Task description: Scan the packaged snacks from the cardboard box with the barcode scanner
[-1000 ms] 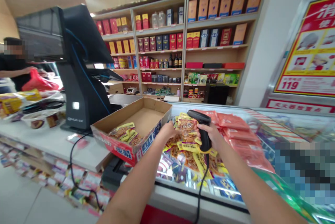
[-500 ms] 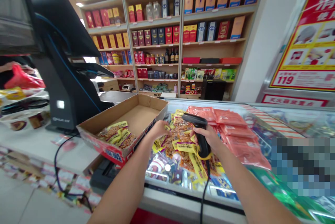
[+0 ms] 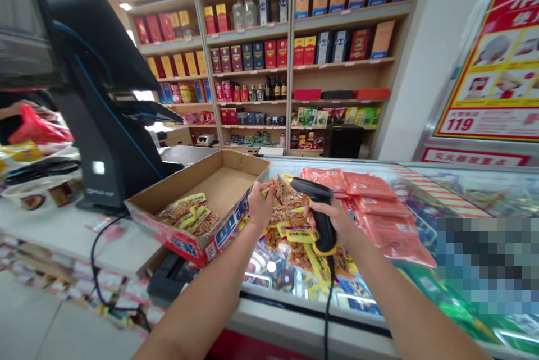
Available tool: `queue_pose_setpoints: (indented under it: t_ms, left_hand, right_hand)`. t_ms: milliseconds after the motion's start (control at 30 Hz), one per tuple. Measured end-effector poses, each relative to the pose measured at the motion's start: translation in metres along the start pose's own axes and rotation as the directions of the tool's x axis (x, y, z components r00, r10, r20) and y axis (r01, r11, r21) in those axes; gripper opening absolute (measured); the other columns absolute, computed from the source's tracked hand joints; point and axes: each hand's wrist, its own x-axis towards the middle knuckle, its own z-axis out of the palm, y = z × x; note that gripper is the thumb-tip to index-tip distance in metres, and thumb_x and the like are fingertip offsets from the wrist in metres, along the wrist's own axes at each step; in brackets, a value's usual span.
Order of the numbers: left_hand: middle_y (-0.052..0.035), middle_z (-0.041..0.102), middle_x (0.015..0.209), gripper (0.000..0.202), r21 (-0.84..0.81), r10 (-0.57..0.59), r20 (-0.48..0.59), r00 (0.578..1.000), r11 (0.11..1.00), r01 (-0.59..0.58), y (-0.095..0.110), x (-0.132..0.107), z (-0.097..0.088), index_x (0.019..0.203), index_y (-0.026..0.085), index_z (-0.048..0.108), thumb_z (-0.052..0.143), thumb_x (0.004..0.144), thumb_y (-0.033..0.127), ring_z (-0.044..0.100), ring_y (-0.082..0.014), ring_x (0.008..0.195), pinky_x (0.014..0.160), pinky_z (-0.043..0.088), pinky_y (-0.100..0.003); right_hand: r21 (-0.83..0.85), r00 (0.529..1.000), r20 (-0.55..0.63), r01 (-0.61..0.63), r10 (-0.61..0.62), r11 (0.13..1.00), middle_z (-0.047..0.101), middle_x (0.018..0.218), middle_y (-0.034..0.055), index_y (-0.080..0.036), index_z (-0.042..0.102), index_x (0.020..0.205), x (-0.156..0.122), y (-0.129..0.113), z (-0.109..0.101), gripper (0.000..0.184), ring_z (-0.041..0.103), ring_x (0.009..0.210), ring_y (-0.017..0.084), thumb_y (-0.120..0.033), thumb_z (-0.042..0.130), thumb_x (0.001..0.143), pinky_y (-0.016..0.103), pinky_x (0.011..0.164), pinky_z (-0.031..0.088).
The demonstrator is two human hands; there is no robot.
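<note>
Left hand (image 3: 260, 204): pinching snack packet (image 3: 285, 196), held above packet pile (image 3: 301, 250) on freezer lid (image 3: 455, 194), beside cardboard box (image 3: 219, 188). Right hand (image 3: 340, 220): wrapped round scanner (image 3: 311, 188). Advice: keep barcode flat, facing scanner.

Both bare forearms reach forward from below and converge, the left hand (image 3: 261, 204) pinched shut with knuckles up, the right hand (image 3: 337, 219) near it, fingers wrapped closed in a firm grip, wrist straight.
</note>
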Motion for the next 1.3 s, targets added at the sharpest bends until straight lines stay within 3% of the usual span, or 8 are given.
queue_pose_setpoints:
  t_ms: [200, 833, 1100, 1300]
  left_hand:
    - [-0.0049, 0.074, 0.083, 0.024, -0.035, 0.1, -0.009, 0.995, 0.994, -0.1, 0.002, -0.005, 0.004, 0.066, 0.023, 0.042, 0.061, 0.08, 0.025, 0.07, -0.0172, 0.075, 0.068, 0.051, -0.026]
    - [-0.0054, 0.074, 0.081, 0.022, -0.05, 0.161, -0.027, 0.987, 0.986, -0.162, -0.005, -0.003, 0.005, 0.066, 0.022, 0.044, 0.06, 0.081, 0.026, 0.071, -0.0171, 0.073, 0.066, 0.053, -0.027]
    - [-0.0054, 0.074, 0.083, 0.021, -0.02, 0.167, 0.003, 0.986, 0.986, -0.167, -0.006, -0.004, 0.003, 0.068, 0.022, 0.045, 0.058, 0.082, 0.029, 0.07, -0.0166, 0.073, 0.065, 0.052, -0.026]
    - [-0.0058, 0.072, 0.081, 0.013, 0.074, 0.136, 0.086, 0.987, 0.987, -0.142, 0.014, 0.001, -0.008, 0.073, 0.022, 0.049, 0.056, 0.084, 0.022, 0.068, -0.019, 0.072, 0.067, 0.049, -0.028]
  right_hand:
    - [0.082, 0.999, -0.013, -0.034, 0.035, 0.996, 0.063, 0.052, 0.0016, -0.015, 0.064, 0.064, 0.0, 0.002, 0.002, 0.024, 0.053, 0.04, 0.01, -0.038, 0.071, 0.065, 0.021, 0.039, 0.043]
    - [0.106, 0.993, -0.041, -0.11, 0.115, 0.988, 0.059, 0.052, -0.0011, -0.017, 0.058, 0.063, -0.001, 0.0, 0.008, 0.018, 0.051, 0.039, 0.009, -0.032, 0.069, 0.065, 0.021, 0.038, 0.042]
    - [0.069, 0.995, -0.057, -0.083, 0.087, 0.994, 0.062, 0.055, 0.0007, -0.016, 0.06, 0.063, 0.001, 0.005, 0.004, 0.02, 0.053, 0.04, 0.01, -0.034, 0.07, 0.066, 0.021, 0.039, 0.043]
    - [0.021, 0.998, -0.057, -0.017, 0.018, 1.0, 0.063, 0.055, 0.0009, -0.016, 0.061, 0.065, 0.004, 0.005, 0.011, 0.023, 0.054, 0.04, 0.011, -0.036, 0.073, 0.063, 0.022, 0.038, 0.042]
